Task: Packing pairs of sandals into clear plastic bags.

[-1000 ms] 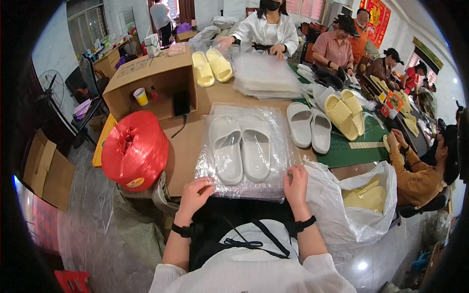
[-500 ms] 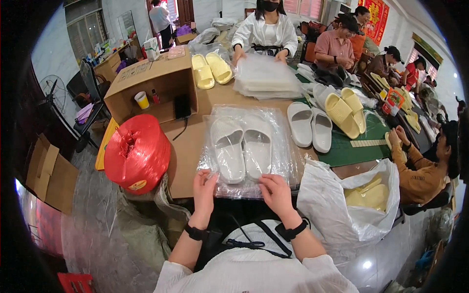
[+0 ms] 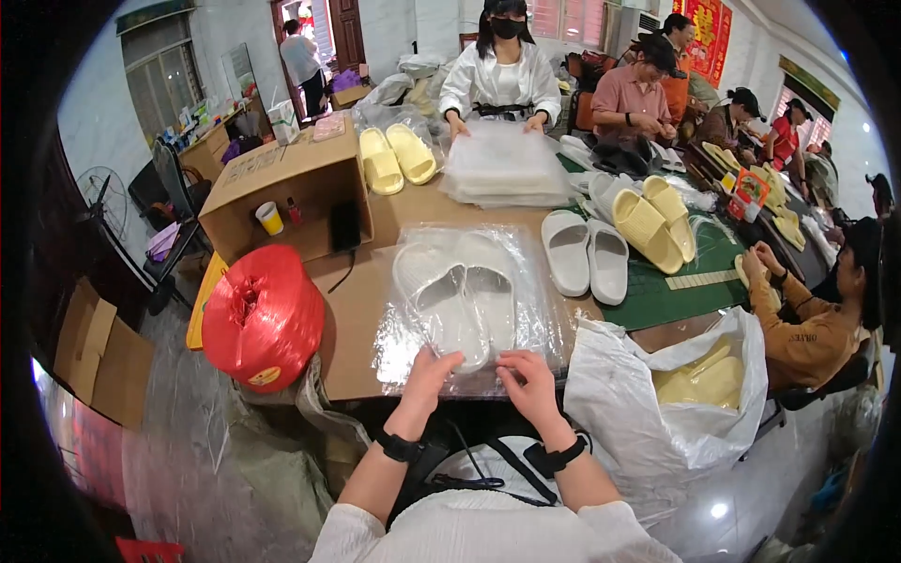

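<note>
A pair of white slide slippers (image 3: 443,308) lies inside a clear plastic bag (image 3: 398,345) on the table in front of me. Their heels point toward me, and the left one slants across so that its heel lies close against the right one. My left hand (image 3: 430,377) is closed at the bag's near edge by the left heel, thumb stretched along it. Beside the right heel, my right hand (image 3: 527,380) has its fingers curled on the bag's near edge. More clear bags appear to lie flat underneath.
A red twine roll (image 3: 263,319) and a cardboard box (image 3: 235,188) stand at left. Yellow slippers (image 3: 410,153) and stacked clear bags (image 3: 502,164) lie beyond. White slippers (image 3: 567,253) sit at right, above a white sack (image 3: 619,394). A co-worker (image 3: 502,80) stands opposite; others sit at right.
My left hand has moved inward to the left slipper's heel. The left slipper has turned, its heel shifting right toward the other one. My right hand stays near the bag's edge.
</note>
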{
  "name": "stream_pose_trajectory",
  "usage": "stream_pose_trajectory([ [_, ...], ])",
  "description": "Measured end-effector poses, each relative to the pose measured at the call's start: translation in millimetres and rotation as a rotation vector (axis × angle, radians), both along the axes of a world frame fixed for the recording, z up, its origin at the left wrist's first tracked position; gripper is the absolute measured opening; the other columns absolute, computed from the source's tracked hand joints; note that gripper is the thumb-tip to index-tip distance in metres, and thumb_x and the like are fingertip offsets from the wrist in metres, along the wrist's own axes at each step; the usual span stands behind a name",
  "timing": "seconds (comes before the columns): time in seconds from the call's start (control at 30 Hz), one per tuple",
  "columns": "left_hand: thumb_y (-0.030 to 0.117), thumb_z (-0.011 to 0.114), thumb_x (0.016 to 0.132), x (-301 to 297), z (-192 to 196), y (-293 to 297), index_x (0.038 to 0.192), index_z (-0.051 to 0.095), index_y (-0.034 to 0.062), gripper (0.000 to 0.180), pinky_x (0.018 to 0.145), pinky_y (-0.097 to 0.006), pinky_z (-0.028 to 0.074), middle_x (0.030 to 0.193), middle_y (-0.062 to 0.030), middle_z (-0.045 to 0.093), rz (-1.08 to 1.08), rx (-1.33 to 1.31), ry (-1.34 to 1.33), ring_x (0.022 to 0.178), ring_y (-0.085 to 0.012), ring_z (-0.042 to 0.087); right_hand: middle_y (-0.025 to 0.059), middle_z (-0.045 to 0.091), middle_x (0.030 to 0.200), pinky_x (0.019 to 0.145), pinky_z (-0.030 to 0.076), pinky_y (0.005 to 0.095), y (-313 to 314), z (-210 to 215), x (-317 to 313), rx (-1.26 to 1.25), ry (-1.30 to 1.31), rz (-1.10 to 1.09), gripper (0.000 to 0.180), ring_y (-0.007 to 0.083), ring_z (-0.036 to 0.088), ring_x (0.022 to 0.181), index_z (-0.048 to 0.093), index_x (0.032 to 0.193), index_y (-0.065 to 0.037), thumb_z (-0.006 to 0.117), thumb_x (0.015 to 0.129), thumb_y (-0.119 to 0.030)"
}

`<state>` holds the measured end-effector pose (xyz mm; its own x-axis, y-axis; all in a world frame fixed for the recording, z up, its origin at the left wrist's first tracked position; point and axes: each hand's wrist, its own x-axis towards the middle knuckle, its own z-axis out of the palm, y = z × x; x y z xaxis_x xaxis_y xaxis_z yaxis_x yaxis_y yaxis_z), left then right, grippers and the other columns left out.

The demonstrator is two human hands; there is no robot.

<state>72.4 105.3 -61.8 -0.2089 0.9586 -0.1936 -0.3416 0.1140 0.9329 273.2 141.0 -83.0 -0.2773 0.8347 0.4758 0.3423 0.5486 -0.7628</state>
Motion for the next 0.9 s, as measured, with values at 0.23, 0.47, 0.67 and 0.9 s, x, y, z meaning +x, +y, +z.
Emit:
stream_pose_trajectory([
  [0.23,0.002,0.064,0.083,17.7,0.0,-1.5,0.138,0.042,-0.0001,0.059,0.102,-0.035,0.042,0.128,-0.0120,0.056,-0.005,0.152,-0.250,0.118,-0.0212,0.054,0.0090,0.069,0.105,0.083,0.051,0.0277,-3.3,-31.4,8.4,-0.475,0.424,0.257,0.013,0.0183,0.064,0.096,0.070,0.100,-0.003,0.070,0.088,-0.008],
  [0.47,0.005,0.063,0.089,1.2,-0.1,-37.7,0.140,0.040,-0.0008,0.056,0.103,-0.033,0.041,0.129,-0.0104,0.054,0.078,0.252,-0.061,0.119,-0.0169,0.051,0.0101,0.070,0.103,0.087,0.049,0.0304,-23.4,-5.7,1.6,-0.394,0.333,0.384,0.010,0.0189,0.065,0.098,0.071,0.097,-0.001,0.067,0.088,-0.003],
  [0.67,0.007,0.066,0.088,-75.7,-19.3,-129.8,0.142,0.040,-0.0022,0.061,0.105,-0.033,0.039,0.130,-0.0097,0.056,0.236,0.302,0.356,0.120,-0.0180,0.051,0.0025,0.066,0.092,0.076,0.048,0.0249,-3.2,2.1,18.2,-0.251,0.452,-0.027,0.008,0.0101,0.059,0.084,0.067,0.098,-0.001,0.061,0.094,-0.004],
  [0.9,0.004,0.069,0.080,-193.7,-17.7,-363.6,0.138,0.048,-0.0009,0.061,0.097,-0.036,0.047,0.126,-0.0097,0.060,0.656,-0.005,0.673,0.113,-0.0212,0.058,0.0064,0.065,0.094,0.076,0.046,0.0284,21.9,-32.5,18.9,-0.108,0.110,-0.074,0.006,0.0172,0.059,0.085,0.067,0.093,-0.002,0.064,0.091,-0.006],
])
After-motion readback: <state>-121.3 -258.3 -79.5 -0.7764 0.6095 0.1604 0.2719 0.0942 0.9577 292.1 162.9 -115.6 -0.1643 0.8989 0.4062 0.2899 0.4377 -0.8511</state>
